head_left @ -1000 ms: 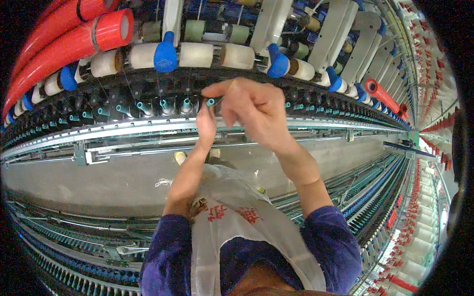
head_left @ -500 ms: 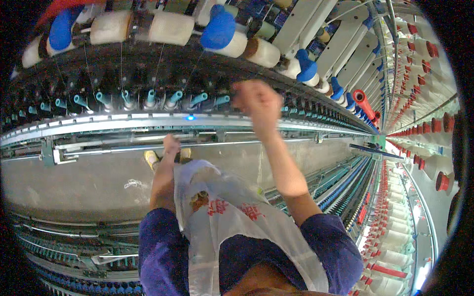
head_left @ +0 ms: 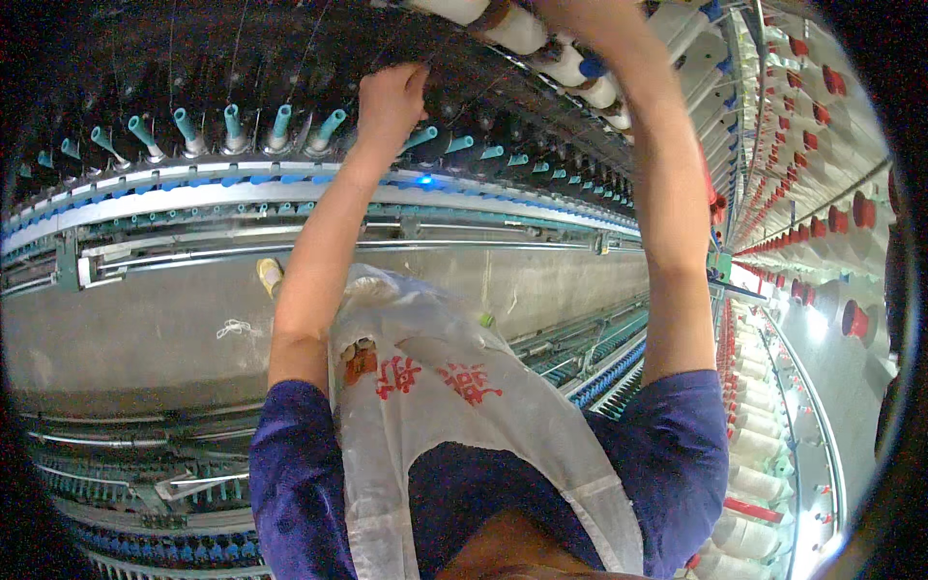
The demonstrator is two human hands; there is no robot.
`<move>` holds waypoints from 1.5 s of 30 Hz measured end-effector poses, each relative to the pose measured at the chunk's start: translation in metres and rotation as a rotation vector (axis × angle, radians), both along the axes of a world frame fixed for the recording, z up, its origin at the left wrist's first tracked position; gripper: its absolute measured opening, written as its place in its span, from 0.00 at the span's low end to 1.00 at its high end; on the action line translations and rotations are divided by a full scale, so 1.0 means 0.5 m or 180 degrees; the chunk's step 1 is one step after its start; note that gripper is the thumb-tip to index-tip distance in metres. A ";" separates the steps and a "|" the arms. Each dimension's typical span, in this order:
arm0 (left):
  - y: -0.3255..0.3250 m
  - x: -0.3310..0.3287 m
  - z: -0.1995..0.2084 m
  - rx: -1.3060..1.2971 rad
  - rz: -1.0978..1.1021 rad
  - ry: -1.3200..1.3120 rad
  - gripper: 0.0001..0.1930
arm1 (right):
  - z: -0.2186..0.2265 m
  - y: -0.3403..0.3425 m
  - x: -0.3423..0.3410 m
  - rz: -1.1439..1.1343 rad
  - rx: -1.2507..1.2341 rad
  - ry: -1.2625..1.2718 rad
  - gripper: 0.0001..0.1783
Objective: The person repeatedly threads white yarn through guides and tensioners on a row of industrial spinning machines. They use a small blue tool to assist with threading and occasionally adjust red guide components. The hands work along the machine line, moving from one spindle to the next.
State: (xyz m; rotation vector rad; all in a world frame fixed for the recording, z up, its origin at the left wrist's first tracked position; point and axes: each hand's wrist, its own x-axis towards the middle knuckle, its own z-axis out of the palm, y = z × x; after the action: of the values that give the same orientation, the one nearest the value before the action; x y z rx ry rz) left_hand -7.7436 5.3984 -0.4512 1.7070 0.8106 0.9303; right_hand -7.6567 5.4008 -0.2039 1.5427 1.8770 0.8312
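My left hand (head_left: 391,104) is raised over the row of teal tubes (head_left: 281,123) on the spinning machine, its fingers closed together in a pinch. Whatever the pinch holds, if anything, is too small to make out. Fine threads (head_left: 235,58) run down toward the tubes from above. Up at the top edge, my right hand (head_left: 585,17) reaches over the white yarn rolls (head_left: 517,31). It is smeared by motion and partly cut off, so its fingers do not show.
A pale metal rail (head_left: 222,182) with a small blue light (head_left: 425,181) runs along the machine front. Below it lies the concrete floor (head_left: 164,343). Another machine (head_left: 145,493) stands behind me. Yarn cones (head_left: 764,416) line the right side.
My left hand has risen from down by the lower bars to the teal tubes. My right hand has moved up and right to the yarn rolls. The whole view has shifted.
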 end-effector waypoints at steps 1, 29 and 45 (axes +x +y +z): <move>0.001 0.000 -0.009 -0.0194 -0.0223 0.0030 0.11 | -0.009 0.007 0.019 0.0642 0.0193 0.1036 0.05; -0.059 0.293 0.400 0.2035 -0.0449 0.1842 0.16 | -0.224 -0.598 0.097 -0.0437 0.1555 0.5294 0.07; -0.249 -0.072 0.249 0.1471 -0.2263 0.2342 0.09 | -0.519 -0.619 0.132 -0.1304 0.0512 0.5288 0.13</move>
State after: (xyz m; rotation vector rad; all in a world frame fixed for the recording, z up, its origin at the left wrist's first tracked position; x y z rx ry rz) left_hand -7.7794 5.2740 -0.3266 2.5540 0.3605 -0.0384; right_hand -7.5909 5.0912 -0.4635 2.9850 2.1447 -0.8775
